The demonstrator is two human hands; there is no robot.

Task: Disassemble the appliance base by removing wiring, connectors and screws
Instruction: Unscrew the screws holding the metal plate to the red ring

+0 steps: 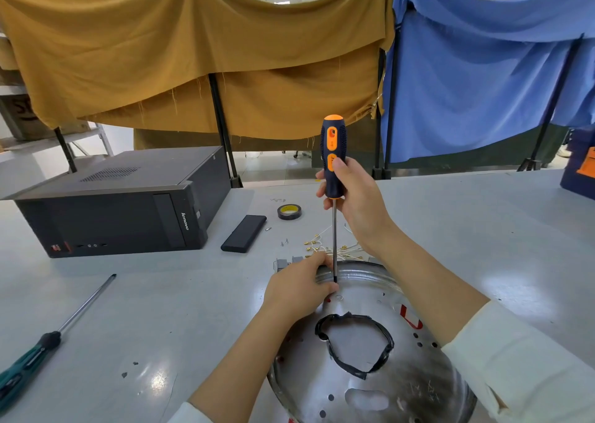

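Right hand (352, 197) grips the lower handle of an upright orange-and-dark-blue screwdriver (334, 155), fingers curled round it, thumb up on the orange inlay. Its steel shaft runs straight down; the tip sits on the far rim area of the round shiny metal appliance base (418, 387). Left hand (297, 289) rests on that rim just beside the tip, fingers curled at the shaft's lower end; cannot tell if they pinch the shaft or a screw. The base lies on the grey table (161, 310) at the near edge, bottom centre-right, with a large central hole edged in black tape and small holes around it. Just behind the base: a loose bundle of thin pale wires with brass connectors (317, 245) and a few small loose screws (283, 241). Farther back, a roll of black tape (289, 212) and a flat black rectangular bar (243, 233). Left: black desktop computer case (119, 204) on its side. Near left: green-and-black screwdriver (42, 352) lying flat.
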